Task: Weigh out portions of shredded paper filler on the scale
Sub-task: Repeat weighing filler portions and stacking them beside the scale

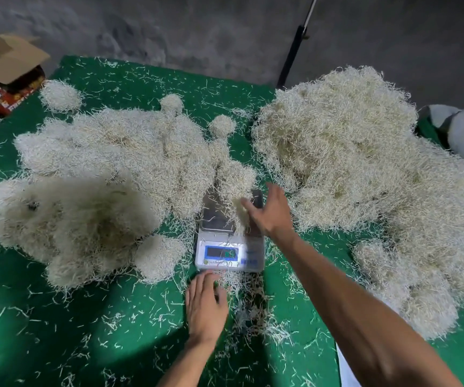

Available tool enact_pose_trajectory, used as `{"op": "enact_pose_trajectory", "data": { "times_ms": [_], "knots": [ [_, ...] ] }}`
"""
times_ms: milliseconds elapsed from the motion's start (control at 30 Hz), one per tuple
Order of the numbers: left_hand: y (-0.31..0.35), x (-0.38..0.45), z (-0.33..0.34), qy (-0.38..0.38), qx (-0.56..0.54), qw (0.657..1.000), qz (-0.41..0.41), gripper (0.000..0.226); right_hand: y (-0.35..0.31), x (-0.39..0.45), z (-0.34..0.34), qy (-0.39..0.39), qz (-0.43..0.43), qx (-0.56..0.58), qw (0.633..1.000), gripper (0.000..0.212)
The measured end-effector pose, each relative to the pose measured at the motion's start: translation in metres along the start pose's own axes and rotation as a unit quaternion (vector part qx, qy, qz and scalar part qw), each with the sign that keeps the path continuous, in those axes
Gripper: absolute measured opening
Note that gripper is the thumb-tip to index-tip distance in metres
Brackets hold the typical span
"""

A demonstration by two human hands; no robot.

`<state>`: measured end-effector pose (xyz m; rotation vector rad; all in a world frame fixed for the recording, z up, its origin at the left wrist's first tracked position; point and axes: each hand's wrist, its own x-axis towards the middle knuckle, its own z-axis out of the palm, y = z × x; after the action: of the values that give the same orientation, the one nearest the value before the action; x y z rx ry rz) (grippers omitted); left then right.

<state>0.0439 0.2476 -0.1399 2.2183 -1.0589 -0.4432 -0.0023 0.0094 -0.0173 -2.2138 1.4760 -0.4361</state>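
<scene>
Right hand (pixel 269 212): over the scale (pixel 229 238), fingers spread, brushing a wisp of shredded paper (pixel 239 210) on the pan; whether it pinches any, I cannot tell.
Left hand (pixel 205 303): flat, open on the green table (pixel 57 331).
Technique: add small tufts from the right heap (pixel 350 152), watching the display (pixel 221 252).

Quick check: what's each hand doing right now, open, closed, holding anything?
Left hand: open, fingers straight, flat on the table before the scale, holding nothing.
Right hand: open over the scale pan, fingers touching a tuft of paper.
</scene>
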Motion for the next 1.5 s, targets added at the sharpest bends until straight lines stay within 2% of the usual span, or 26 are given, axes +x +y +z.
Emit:
{"op": "enact_pose_trajectory", "data": {
  "times_ms": [67, 133, 233, 300, 400, 433, 533, 600, 633, 667, 733, 767, 800, 867, 900, 967, 1000, 1067, 1133, 1167, 1333, 1500],
  "knots": [
    [-0.024, -0.009, 0.009, -0.006, 0.039, 0.998, 0.048, 0.041, -0.017, 0.042, -0.004, -0.061, 0.020, -0.002, 0.998, 0.122],
    [-0.039, -0.011, 0.017, -0.012, 0.054, 0.996, 0.075, 0.047, -0.027, 0.077, 0.003, -0.118, 0.020, -0.026, 0.992, 0.134],
    [-0.042, -0.002, 0.022, -0.035, 0.067, 0.995, 0.064, 0.048, -0.029, 0.107, 0.023, -0.186, -0.002, -0.044, 0.981, 0.133],
    [-0.044, -0.002, 0.025, -0.046, 0.083, 0.994, 0.062, 0.045, -0.026, 0.112, 0.034, -0.212, -0.032, -0.076, 0.974, 0.116],
    [-0.047, -0.002, 0.028, -0.031, 0.100, 0.992, 0.063, 0.043, -0.023, 0.111, 0.035, -0.132, -0.105, -0.126, 0.978, 0.069],
    [-0.047, -0.002, 0.027, -0.032, 0.101, 0.992, 0.062, 0.043, -0.026, 0.109, 0.031, -0.096, -0.126, -0.136, 0.978, 0.062],
    [-0.045, -0.004, 0.026, -0.031, 0.097, 0.993, 0.064, 0.043, -0.036, 0.093, 0.018, 0.036, -0.153, -0.110, 0.982, 0.069],
    [-0.043, -0.003, 0.023, -0.025, 0.092, 0.993, 0.067, 0.044, -0.042, 0.073, 0.016, 0.108, -0.137, -0.066, 0.982, 0.074],
    [-0.041, -0.003, 0.022, -0.022, 0.087, 0.994, 0.068, 0.044, -0.042, 0.064, 0.017, 0.112, -0.101, -0.059, 0.987, 0.077],
    [-0.040, -0.004, 0.022, -0.017, 0.082, 0.994, 0.066, 0.044, -0.041, 0.057, 0.018, 0.083, -0.047, -0.064, 0.993, 0.079],
    [-0.039, -0.005, 0.020, -0.014, 0.075, 0.995, 0.062, 0.045, -0.038, 0.044, 0.021, -0.052, 0.064, -0.070, 0.994, 0.081],
    [-0.039, -0.005, 0.019, -0.012, 0.073, 0.995, 0.064, 0.045, -0.035, 0.038, 0.020, -0.095, 0.088, -0.042, 0.991, 0.078],
    [-0.039, -0.006, 0.018, -0.010, 0.072, 0.995, 0.065, 0.045, -0.033, 0.030, 0.019, -0.094, 0.091, 0.004, 0.991, 0.074],
    [-0.038, -0.006, 0.017, -0.010, 0.068, 0.995, 0.068, 0.044, -0.027, 0.008, 0.012, -0.005, 0.073, 0.087, 0.994, 0.079],
    [-0.038, -0.006, 0.017, -0.013, 0.067, 0.995, 0.070, 0.044, -0.018, -0.005, 0.010, 0.055, 0.060, 0.090, 0.993, 0.083],
    [-0.038, -0.006, 0.016, -0.014, 0.071, 0.995, 0.073, 0.045, 0.008, -0.037, 0.015, 0.135, 0.031, 0.069, 0.988, 0.075],
    [-0.038, -0.006, 0.016, -0.014, 0.075, 0.994, 0.072, 0.045, 0.023, -0.056, 0.023, 0.132, 0.030, 0.070, 0.988, 0.071],
    [-0.038, -0.005, 0.014, -0.017, 0.083, 0.994, 0.069, 0.045, 0.049, -0.097, 0.047, 0.050, 0.068, 0.061, 0.995, 0.069],
    [-0.036, -0.005, 0.012, -0.022, 0.085, 0.994, 0.068, 0.044, 0.069, -0.139, 0.073, -0.031, 0.077, 0.000, 0.997, 0.071],
    [-0.036, -0.005, 0.012, -0.021, 0.084, 0.994, 0.069, 0.044, 0.078, -0.155, 0.085, -0.048, 0.063, -0.042, 0.996, 0.071],
    [-0.039, -0.004, 0.014, -0.016, 0.096, 0.992, 0.079, 0.044, 0.096, -0.177, 0.112, -0.050, 0.033, -0.118, 0.991, 0.067],
    [-0.042, -0.005, 0.021, 0.002, 0.099, 0.991, 0.088, 0.041, 0.105, -0.183, 0.122, -0.015, 0.030, -0.160, 0.987, 0.063]
  ]
}}
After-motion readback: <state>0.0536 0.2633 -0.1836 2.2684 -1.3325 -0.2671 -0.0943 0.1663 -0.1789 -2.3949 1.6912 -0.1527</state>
